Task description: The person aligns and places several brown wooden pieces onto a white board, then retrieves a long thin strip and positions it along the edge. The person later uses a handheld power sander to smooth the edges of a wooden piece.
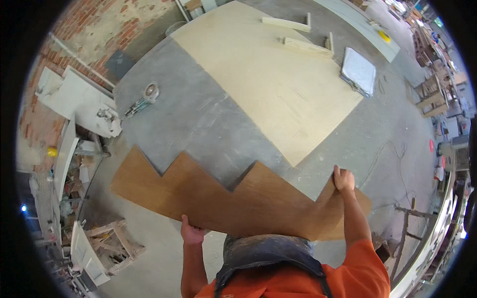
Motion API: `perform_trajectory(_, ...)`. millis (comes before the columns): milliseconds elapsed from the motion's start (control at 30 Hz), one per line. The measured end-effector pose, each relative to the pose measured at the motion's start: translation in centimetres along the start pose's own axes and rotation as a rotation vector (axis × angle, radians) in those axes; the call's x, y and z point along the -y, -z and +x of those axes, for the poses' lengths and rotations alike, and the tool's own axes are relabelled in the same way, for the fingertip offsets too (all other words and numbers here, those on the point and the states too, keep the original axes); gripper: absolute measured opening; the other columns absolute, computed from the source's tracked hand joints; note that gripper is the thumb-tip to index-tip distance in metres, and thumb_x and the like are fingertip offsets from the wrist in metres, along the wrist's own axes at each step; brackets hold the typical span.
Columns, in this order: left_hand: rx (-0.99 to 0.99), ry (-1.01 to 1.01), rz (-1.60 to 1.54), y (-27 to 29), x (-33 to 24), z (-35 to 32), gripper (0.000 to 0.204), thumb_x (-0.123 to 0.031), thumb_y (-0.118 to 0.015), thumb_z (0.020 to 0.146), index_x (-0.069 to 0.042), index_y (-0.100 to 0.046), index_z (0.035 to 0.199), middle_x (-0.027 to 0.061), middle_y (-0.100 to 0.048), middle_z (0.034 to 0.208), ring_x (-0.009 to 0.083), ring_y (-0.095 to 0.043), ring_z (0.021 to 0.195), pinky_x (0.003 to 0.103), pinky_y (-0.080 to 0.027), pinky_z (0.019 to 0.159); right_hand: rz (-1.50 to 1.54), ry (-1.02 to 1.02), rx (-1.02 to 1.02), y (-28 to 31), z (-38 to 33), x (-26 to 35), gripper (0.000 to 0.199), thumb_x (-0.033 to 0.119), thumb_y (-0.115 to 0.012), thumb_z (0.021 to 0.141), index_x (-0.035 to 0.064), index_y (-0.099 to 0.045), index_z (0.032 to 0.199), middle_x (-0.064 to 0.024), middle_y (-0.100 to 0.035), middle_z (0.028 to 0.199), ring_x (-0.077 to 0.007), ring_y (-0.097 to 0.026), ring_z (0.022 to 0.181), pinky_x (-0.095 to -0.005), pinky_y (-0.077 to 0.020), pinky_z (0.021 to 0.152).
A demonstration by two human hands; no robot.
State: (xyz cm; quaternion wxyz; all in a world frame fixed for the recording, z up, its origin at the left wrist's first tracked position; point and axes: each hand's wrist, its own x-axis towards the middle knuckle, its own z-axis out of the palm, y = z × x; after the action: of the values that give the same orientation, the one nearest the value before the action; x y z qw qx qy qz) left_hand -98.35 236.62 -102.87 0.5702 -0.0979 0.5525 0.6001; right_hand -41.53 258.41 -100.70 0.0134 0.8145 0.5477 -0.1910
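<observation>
A long brown wooden board (223, 198) with a stair-stepped edge lies across in front of my body. Its notches face away from me, toward the grey surface (184, 119). Along its near edge, left of the middle, my left hand (191, 231) grips it with the thumb showing and the other fingers mostly hidden. My right hand (344, 179) is closed over the peak of a step at the board's right end. Beyond the board, a large cream sheet (268, 74) covers part of the grey surface. A handheld power tool (144, 99) resembling an angle grinder rests at the left.
Two cream angled pieces (308, 46) lie on the sheet's far part. A white flat slab (358, 72) sits at its right corner. White panels (79, 102) lean by the brick wall at left. A wooden frame (117, 243) holds scraps nearby. Thin cable (400, 159) trails across the right floor.
</observation>
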Motion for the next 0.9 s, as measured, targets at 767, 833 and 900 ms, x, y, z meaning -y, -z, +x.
perform_trajectory(767,-0.151,-0.154,-0.092,-2.6,-2.6,3.7,0.055,-0.041,-0.044,0.106,-0.005,-0.040,0.147,0.0117,-0.047,0.150,0.0322,-0.048,0.134,0.054,-0.044,0.105,-0.306,-0.480,-0.151,5.2,-6.7,-15.2,0.075,0.066,-0.045,0.095,0.0070,-0.056,0.140,-0.0201,-0.056,0.140,-0.0385,-0.053,0.128,-0.0482,-0.0431,0.105)
perform_trajectory(833,-0.137,-0.111,-0.110,-4.6,-3.7,3.5,0.054,-0.040,-0.043,0.107,-0.005,-0.040,0.147,0.0121,-0.046,0.151,0.0330,-0.048,0.135,0.056,-0.043,0.106,-0.247,-0.719,-0.160,2.6,-9.5,-24.7,0.079,0.067,-0.048,0.094,0.0049,-0.053,0.141,-0.0238,-0.058,0.134,-0.0399,-0.059,0.119,-0.0508,-0.0480,0.096)
perform_trajectory(900,-0.122,-0.101,-0.139,-4.7,-3.6,3.8,0.052,-0.040,-0.044,0.106,-0.006,-0.042,0.146,0.0124,-0.049,0.149,0.0331,-0.050,0.133,0.057,-0.045,0.104,0.131,-0.851,-0.043,0.7,-10.5,-27.6,0.080,0.068,-0.050,0.093,0.0011,-0.054,0.137,-0.0244,-0.063,0.122,-0.0375,-0.065,0.104,-0.0513,-0.0530,0.082)
